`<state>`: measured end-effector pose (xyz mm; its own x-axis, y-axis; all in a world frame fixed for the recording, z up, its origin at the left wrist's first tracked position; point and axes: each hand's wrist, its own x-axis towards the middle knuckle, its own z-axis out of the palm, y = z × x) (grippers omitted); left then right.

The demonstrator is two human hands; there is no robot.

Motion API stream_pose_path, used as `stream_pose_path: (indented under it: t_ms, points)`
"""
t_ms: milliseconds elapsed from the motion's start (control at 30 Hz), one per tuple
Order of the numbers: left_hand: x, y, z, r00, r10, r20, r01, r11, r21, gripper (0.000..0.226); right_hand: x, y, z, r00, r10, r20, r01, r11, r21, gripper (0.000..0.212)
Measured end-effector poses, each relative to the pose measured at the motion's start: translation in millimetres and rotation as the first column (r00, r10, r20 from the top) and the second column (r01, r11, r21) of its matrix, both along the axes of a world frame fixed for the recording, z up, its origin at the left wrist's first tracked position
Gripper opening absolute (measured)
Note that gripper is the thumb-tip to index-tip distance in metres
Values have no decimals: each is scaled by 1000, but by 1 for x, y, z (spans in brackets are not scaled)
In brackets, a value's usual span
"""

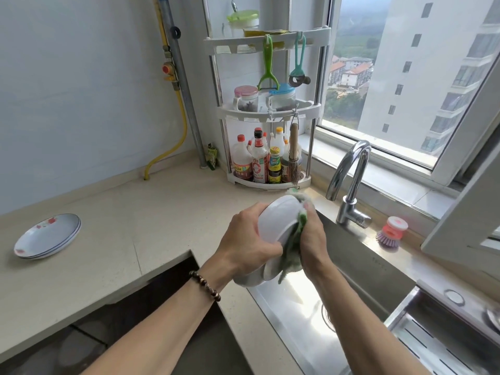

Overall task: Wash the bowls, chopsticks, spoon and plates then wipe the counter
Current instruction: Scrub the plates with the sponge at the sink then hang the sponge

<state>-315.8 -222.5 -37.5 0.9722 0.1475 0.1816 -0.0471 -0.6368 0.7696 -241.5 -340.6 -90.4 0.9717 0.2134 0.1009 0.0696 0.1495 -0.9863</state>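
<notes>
The left hand (pixel 247 239), at the centre of the frame with a bead bracelet (pixel 204 285) on its wrist, grips a white bowl (pixel 278 221) with its fingers curled round the bowl's side, holding it tilted with its base turned up and toward the camera, above the left edge of the steel sink (pixel 303 320). Below that bowl, at the sink's near left corner, the rim of a second white bowl (pixel 250 280) shows, partly hidden by the hand.

Starting from the left of the frame: two white plates (pixel 47 236) with a red flower pattern sit stacked on the pale tabletop (pixel 135 212), well apart from the hands. Further right, in the upper centre, a white corner rack (pixel 267 109) stands on the tabletop, carrying sauce bottles at the bottom, two jars on its middle shelf, and a green peeler hanging from the top shelf.

Just right of the held bowl, the right hand (pixel 311 239) clutches a green scrubbing cloth (pixel 293 250), fingers closed round it, and presses it against the bowl's rim. Beyond that hand stands a chrome faucet (pixel 349 180), no water visible from its spout. Further right, a pink and purple dish brush (pixel 392 232) rests on the ledge below the window.
</notes>
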Motion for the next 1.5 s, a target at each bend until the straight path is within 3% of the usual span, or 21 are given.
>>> stream_pose_path:
  t_ms: [67, 167, 333, 467, 567, 600, 667, 733, 833, 900, 967, 1067, 1167, 1233, 1333, 1500]
  points:
    - [0, 0, 3, 1000, 14, 15, -14, 1000, -28, 58, 4, -1, 0, 999, -29, -36, 31, 998, 54, 34]
    - [8, 2, 6, 998, 56, 3, -56, 998, 1, 50, -5, 14, 3, 988, 35, 151, -26, 998, -63, 37]
    - [3, -3, -1, 1000, 9, 11, -10, 998, 57, 55, 12, 7, 0, 1000, 0, -4, 1, 998, 69, 36]
    - [3, 4, 1, 999, 38, 33, -37, 999, -20, 48, 6, 17, -2, 952, 0, 306, 48, 988, -149, 28]
    - [-1, 2, 6, 1000, -8, 23, 9, 999, -39, 50, 10, 9, -3, 989, -34, 145, 36, 999, -13, 28]
    - [-3, 2, 9, 999, -20, 43, 23, 997, -73, 51, 15, 4, -5, 999, -25, -39, 29, 994, 102, 31]
    - [-8, 2, 12, 995, -49, 88, 59, 991, -120, 53, 20, -5, -8, 931, 78, -356, 26, 960, 278, 54]
    - [-14, 3, 9, 992, -70, 101, 86, 983, -160, 57, 24, -9, -14, 910, 42, -413, 64, 969, 238, 62]
    - [-21, 6, 4, 993, -118, 9, 116, 965, -235, 66, 26, -17, -5, 952, -72, -297, 102, 991, 86, 36]
    - [-15, 12, 9, 974, -199, -107, 165, 949, -268, 75, 30, -22, 6, 993, -33, -109, 33, 999, 0, 41]
    - [-3, 14, 18, 958, -226, -179, 186, 959, -214, 69, 29, -19, 20, 992, 51, 117, -35, 990, -133, 57]
    - [10, 10, 26, 964, -181, -194, 172, 983, -61, 49, 25, -10, 24, 957, 129, 258, -77, 976, -202, 48]
    - [11, 9, 17, 983, -138, -122, 132, 990, -53, 52, 3, 2, 11, 914, 118, 387, 15, 946, -325, 44]
    - [7, 5, 14, 991, -112, -76, 108, 992, -58, 52, 0, 1, 4, 927, 49, 373, 63, 958, -281, 40]
    - [2, -2, 7, 998, -53, -21, 52, 997, -63, 52, 12, -5, 6, 994, 15, 113, -9, 999, -50, 35]
    - [1, -2, 1, 1000, 27, 14, -26, 995, -101, 50, 1, 9, 0, 956, 83, 282, -26, 980, -198, 38]
